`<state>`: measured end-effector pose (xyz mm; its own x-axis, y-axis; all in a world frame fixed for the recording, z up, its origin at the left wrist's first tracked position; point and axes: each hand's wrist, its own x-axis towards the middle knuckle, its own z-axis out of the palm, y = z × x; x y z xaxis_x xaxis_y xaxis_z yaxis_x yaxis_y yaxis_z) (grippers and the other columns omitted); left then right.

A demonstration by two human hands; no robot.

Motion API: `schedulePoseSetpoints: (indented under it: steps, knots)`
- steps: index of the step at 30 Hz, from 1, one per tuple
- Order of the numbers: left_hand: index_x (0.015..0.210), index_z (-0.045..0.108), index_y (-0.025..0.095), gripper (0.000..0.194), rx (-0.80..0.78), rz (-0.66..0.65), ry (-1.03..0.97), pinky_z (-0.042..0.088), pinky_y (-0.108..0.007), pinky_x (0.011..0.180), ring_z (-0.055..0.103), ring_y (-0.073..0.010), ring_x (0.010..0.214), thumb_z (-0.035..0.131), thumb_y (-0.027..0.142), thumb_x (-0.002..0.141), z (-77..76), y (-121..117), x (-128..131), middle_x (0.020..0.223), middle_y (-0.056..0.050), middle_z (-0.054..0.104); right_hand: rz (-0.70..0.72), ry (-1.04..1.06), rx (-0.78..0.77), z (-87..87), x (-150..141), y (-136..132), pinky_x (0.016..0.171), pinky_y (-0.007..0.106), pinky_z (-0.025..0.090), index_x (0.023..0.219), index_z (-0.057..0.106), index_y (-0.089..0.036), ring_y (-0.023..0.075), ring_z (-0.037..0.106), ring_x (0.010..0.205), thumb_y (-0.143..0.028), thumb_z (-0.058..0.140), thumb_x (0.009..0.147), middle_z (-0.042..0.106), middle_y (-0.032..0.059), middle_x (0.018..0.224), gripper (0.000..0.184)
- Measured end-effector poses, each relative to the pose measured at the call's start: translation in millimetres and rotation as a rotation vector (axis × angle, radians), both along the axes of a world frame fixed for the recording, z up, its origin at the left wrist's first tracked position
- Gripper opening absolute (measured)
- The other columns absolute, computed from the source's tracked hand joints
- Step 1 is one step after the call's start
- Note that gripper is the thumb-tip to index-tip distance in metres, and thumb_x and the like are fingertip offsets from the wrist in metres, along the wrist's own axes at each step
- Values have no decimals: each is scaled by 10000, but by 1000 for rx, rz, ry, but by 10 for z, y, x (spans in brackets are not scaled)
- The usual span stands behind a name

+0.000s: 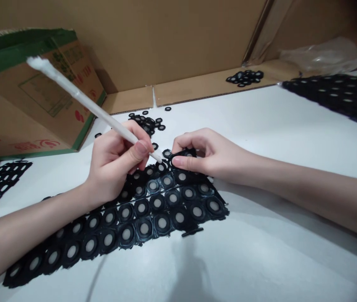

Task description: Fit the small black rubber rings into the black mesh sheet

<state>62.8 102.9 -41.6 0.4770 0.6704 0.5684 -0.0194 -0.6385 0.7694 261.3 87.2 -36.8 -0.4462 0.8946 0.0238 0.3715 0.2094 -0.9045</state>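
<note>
My left hand [115, 161] is closed around a long white stick [99, 113] with a ragged, fluffy upper end. The stick slants down to the right, and its lower tip meets the far edge of a black rubber-like sheet [126, 235] with rows of round, light-centred rings. My right hand [202, 155] pinches that sheet's far right edge between thumb and fingers, where a corner is lifted. A single black ring [167, 153] shows between the stick's tip and my right fingertips; whether it is still joined to the sheet is unclear.
Loose black rings [147, 123] lie in a heap behind my left hand. A printed cardboard box [40, 100] stands at the left, above another perforated black sheet [0, 180]. Further back are a second ring pile [244, 78], stacked sheets [339, 96] and clear plastic film [329, 54].
</note>
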Motion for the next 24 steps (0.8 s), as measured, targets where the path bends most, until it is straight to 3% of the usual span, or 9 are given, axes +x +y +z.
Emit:
schedulePoseSetpoints:
  steps: [10,16,24]
  knots:
    - [749,620,148,152,17,51,-43,326,-208,377,508,-74,460,630,260,851,49,-73,-18,573,4,555,-2,-6,-5,-6,6,-4,580,272,321,628,513,-171,114,448,621,-197,587,777,501,-26,634,168]
    - [850,663,184,59,208,39,101,414,-226,458,561,-94,525,606,189,840,85,-128,-119,705,-13,626,-1,20,-21,-6,9,-4,590,271,323,632,516,-169,111,451,622,-196,578,783,508,-25,641,165]
    - [840,646,176,165,341,-71,371,450,-235,469,588,-129,524,500,100,851,184,-210,-149,597,-20,625,25,106,-42,-38,25,4,564,266,293,632,512,-167,97,414,597,-230,591,760,481,-31,629,163]
